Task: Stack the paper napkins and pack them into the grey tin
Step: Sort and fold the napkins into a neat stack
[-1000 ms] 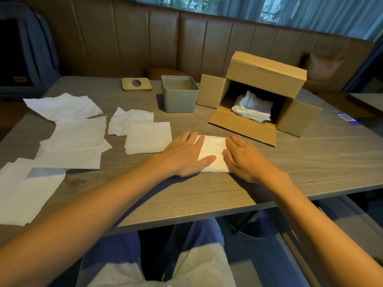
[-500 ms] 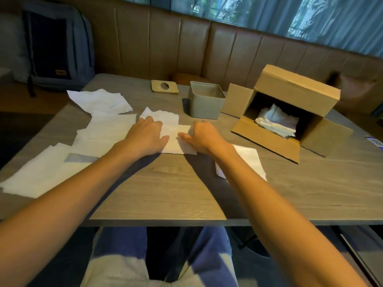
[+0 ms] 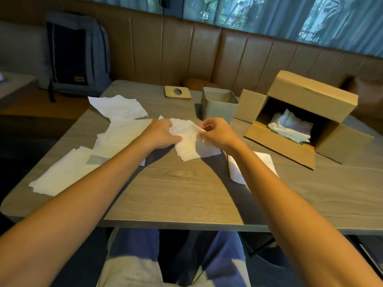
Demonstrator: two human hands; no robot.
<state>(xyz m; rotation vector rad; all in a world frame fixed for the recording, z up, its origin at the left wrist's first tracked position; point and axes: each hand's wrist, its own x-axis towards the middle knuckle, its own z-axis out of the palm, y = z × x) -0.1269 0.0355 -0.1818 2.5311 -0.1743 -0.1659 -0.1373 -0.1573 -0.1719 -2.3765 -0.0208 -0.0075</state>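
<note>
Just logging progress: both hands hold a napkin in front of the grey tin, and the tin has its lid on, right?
Not quite. The head view shows the grey tin open, its tan lid lying flat on the table to its left. The left hand and right hand do hold a napkin in front of it.

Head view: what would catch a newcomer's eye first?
The left hand and right hand hold one white napkin at the middle of the table. To their left, loose napkins sprawl. Behind the hands the grey tin stands open, with a cardboard box on its side to the right, more paper inside.
</note>
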